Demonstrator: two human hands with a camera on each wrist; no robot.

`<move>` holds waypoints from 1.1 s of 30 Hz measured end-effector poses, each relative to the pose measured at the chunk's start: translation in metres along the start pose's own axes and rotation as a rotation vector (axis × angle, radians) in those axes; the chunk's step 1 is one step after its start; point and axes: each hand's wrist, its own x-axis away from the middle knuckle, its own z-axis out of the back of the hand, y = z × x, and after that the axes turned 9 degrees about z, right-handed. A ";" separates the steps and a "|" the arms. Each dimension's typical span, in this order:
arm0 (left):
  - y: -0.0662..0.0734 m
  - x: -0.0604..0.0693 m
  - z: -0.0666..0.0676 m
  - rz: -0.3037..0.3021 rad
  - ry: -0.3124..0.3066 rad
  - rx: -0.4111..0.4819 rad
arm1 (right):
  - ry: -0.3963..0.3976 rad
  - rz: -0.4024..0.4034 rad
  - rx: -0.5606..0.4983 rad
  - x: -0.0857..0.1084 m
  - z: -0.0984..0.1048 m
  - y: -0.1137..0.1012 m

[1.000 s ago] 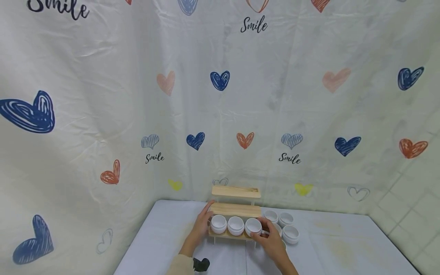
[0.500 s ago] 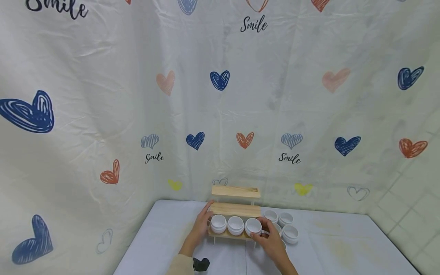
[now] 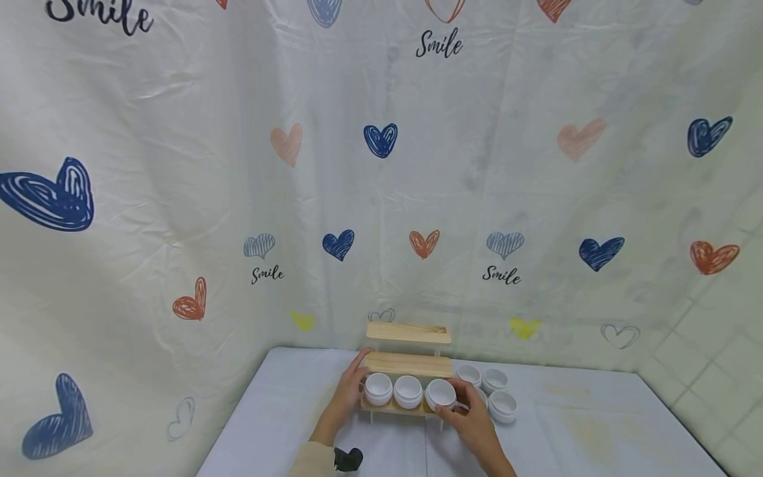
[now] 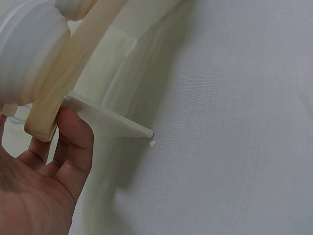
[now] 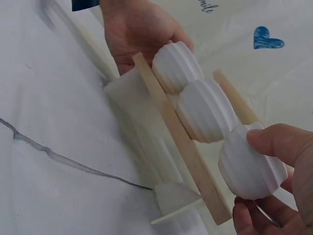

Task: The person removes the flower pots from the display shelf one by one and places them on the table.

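Observation:
A tiered wooden stand (image 3: 408, 364) with clear supports bears a row of white ridged cups on its lowest board (image 5: 183, 147). My left hand (image 3: 347, 396) grips the left end of that board; in the left wrist view its fingers (image 4: 76, 134) curl under the wood. At the row's right end my right hand (image 3: 475, 422) holds a white cup (image 5: 252, 164) between thumb and fingers. The right wrist view shows a narrow gap between this cup and the board. The left cup (image 3: 378, 389) and middle cup (image 3: 408, 391) stand upright on the board.
Several more white cups (image 3: 503, 406) stand on the white-covered table (image 3: 572, 430) just right of the stand, partly hidden by my right hand. Behind hangs a white curtain (image 3: 334, 199) printed with hearts. A dark heart-shaped patch (image 3: 349, 460) shows near my left sleeve.
The right cup has shifted very slightly to the right in my right hand. My left hand and the stand look unmoved.

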 end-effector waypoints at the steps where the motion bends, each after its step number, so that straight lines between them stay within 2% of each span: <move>1: 0.000 0.000 0.000 0.003 0.000 0.000 | -0.001 -0.001 -0.006 0.000 0.000 -0.001; 8: 0.001 0.001 0.000 0.007 -0.004 0.007 | 0.003 0.034 -0.049 0.003 0.004 -0.008; 15: 0.001 0.000 -0.002 -0.024 0.042 -0.051 | 0.012 0.056 -0.039 0.005 0.010 -0.020; 25: 0.002 0.000 -0.002 -0.032 0.050 -0.041 | 0.015 0.077 -0.063 0.006 0.025 -0.029; 33: 0.001 -0.001 -0.002 -0.037 0.046 -0.035 | 0.000 0.000 -0.032 0.010 0.038 -0.030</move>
